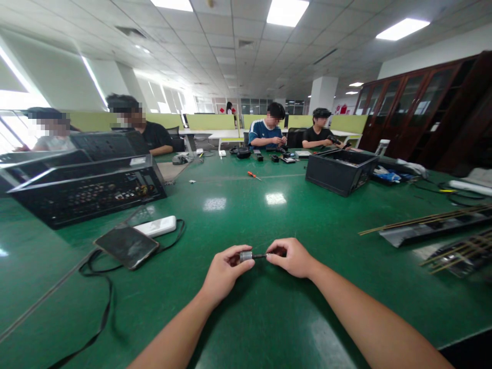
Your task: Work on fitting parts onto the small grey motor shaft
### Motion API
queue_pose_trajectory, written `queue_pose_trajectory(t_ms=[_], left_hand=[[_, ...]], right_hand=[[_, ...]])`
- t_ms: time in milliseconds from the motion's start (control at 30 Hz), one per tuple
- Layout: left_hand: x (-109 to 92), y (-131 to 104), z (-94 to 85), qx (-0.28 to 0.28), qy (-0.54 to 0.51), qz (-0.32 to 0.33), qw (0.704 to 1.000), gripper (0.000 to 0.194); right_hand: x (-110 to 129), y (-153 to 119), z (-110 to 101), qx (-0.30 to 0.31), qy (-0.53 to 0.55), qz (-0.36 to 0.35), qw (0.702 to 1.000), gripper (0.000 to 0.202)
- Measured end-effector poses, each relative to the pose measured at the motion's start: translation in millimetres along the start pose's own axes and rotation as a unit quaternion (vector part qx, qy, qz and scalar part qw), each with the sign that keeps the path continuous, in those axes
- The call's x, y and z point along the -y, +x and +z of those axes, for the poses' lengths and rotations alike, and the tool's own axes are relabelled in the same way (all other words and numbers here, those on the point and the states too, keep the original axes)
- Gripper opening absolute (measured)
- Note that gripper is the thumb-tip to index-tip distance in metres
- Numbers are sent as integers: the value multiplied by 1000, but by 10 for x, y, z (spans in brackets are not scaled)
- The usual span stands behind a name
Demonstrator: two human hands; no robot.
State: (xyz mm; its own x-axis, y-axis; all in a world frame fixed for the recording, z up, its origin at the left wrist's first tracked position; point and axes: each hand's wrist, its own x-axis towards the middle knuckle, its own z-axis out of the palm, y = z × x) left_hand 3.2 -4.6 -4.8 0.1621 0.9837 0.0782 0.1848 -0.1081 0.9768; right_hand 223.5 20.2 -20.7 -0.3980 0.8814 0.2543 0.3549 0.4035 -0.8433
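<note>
Near the middle of the green table (230, 215), a small silver metal cylinder (246, 255) lies between the thumb and fingers of my left hand (224, 274). A thin dark shaft (259, 256) extends from its right side. My right hand (294, 258) pinches the far end of that shaft with thumb and forefinger, its other fingers curled. Both hands are just above the table or resting on it; which of these, I cannot tell.
A tablet-like dark slab (128, 246) and a white power strip (157, 226) lie left, with a black cable. Dark metal cases (88, 189) (338, 171) stand left and back right. An orange screwdriver (253, 176) lies ahead. Metal strips (434, 224) lie right. Several people sit beyond.
</note>
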Motion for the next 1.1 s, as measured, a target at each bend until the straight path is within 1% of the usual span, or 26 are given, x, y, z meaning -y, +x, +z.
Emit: queue_pose_trajectory(t_ms=[167, 367, 600, 700, 833, 900, 1000, 1100], left_hand=[[-5, 3, -5, -9, 4, -2, 1000, 41], [25, 20, -18, 1, 6, -1, 1000, 42], [33, 14, -19, -1, 1, 1, 1000, 41], [31, 12, -19, -2, -3, -3, 1000, 41], [29, 16, -19, -3, -9, -6, 1000, 43], [27, 19, -19, -4, -9, -8, 1000, 43], [21, 19, -18, -5, -6, -12, 1000, 43], [18, 12, -21, 0, -6, -10, 1000, 42]], right_hand=[[-35, 8, -46, 11, 12, 13, 1000, 18], [-53, 15, -71, 22, 12, 14, 1000, 16], [-50, 4, -83, 16, 9, 10, 1000, 16], [-95, 10, -125, 22, 19, 11, 1000, 17], [-252, 49, -294, 35, 65, 53, 996, 21], [-349, 68, -420, 17, 95, 76, 992, 23], [-485, 71, -616, -16, 128, 92, 987, 27], [-600, 42, -770, -25, 170, 114, 978, 32]])
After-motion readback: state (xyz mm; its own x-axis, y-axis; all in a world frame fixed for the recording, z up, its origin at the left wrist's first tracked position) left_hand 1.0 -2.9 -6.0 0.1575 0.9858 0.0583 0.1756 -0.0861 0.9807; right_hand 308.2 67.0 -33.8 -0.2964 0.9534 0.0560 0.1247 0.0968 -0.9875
